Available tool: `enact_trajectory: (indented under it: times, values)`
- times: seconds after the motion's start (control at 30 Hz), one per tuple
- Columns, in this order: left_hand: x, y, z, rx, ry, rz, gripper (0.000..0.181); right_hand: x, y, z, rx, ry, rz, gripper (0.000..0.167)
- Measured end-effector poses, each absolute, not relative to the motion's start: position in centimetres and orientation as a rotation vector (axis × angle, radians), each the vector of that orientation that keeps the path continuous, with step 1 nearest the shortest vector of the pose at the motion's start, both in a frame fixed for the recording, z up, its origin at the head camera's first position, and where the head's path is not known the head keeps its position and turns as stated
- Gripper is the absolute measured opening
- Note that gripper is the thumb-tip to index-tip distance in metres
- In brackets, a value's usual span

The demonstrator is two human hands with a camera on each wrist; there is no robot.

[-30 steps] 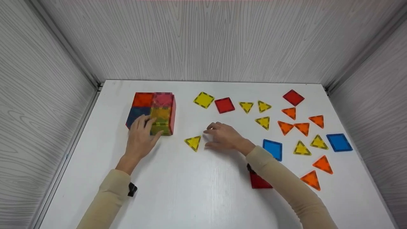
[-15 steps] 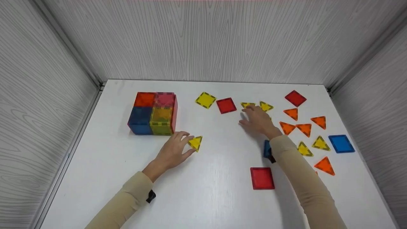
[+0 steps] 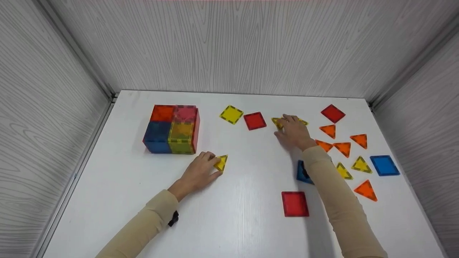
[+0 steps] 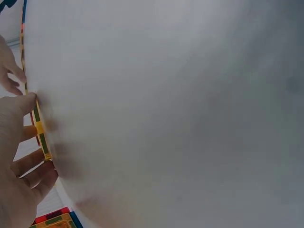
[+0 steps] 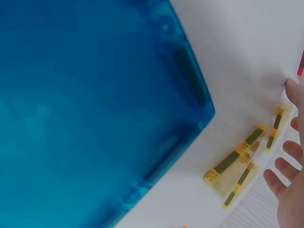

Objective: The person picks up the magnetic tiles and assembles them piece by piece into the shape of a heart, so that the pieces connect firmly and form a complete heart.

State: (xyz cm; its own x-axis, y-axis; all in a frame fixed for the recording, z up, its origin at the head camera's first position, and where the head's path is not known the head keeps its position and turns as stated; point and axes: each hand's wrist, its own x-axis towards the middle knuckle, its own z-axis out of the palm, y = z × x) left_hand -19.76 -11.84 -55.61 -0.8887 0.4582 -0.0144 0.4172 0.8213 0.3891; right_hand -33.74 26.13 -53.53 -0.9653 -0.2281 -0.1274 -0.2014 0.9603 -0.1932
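In the head view, my left hand (image 3: 199, 172) holds a yellow triangle magnetic tile (image 3: 222, 163) at table level, thumb at one corner and fingers along the other side. The left wrist view shows that tile edge-on (image 4: 41, 132) between thumb and fingers. Over at the back right, my right hand (image 3: 294, 133) hovers with fingers spread above yellow triangle tiles (image 3: 275, 122), partly covering them. In the right wrist view the fingers stand apart beside the yellow triangles (image 5: 235, 161), holding none. A block of coloured square tiles (image 3: 172, 129) stands at the left.
A yellow square (image 3: 231, 114) and a red square (image 3: 255, 120) lie at the back middle. Another red square (image 3: 295, 204) lies in front, near a blue square (image 3: 303, 173) under the right sleeve. Orange triangles (image 3: 366, 190) and other tiles spread to the right.
My left hand has left the tile block and closed on the yellow triangle. My right hand has moved from near that triangle to the yellow triangles at the back right.
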Motion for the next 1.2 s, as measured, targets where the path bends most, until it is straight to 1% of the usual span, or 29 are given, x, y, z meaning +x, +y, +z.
enact_trajectory:
  times: [0.1, 0.27, 0.37, 0.7, 0.93, 1.03, 1.2]
  values:
    - [-19.8, -11.8, -55.5, 0.712, 2.896, 0.601, 0.051, -33.9, 26.3, -53.8, -0.316, 2.957, -0.259, 0.064]
    - [-19.8, -11.4, -55.4, 0.745, 2.883, 0.658, 0.043, -33.7, 26.4, -54.2, -0.344, 2.978, -0.305, 0.050]
    - [-19.9, -11.2, -55.3, 0.753, 2.889, 0.658, 0.043, -33.4, 26.3, -54.2, -0.362, 2.990, -0.329, 0.044]
    - [-20.1, -11.1, -55.1, 0.723, 2.874, 0.658, 0.045, -33.0, 25.7, -54.0, -0.289, 2.941, -0.458, 0.048]
    - [-20.2, -11.1, -55.1, 0.731, 2.883, 0.636, 0.044, -31.4, 26.0, -54.0, -0.240, 2.894, -0.603, 0.056]
    - [-20.3, -11.0, -55.1, 0.745, 2.889, 0.636, 0.043, -30.3, 26.1, -54.0, -0.279, 2.913, -0.599, 0.058]
    - [-20.3, -10.8, -55.0, 0.739, 2.891, 0.667, 0.041, -28.6, 25.2, -53.8, -0.446, 2.957, -0.538, 0.058]
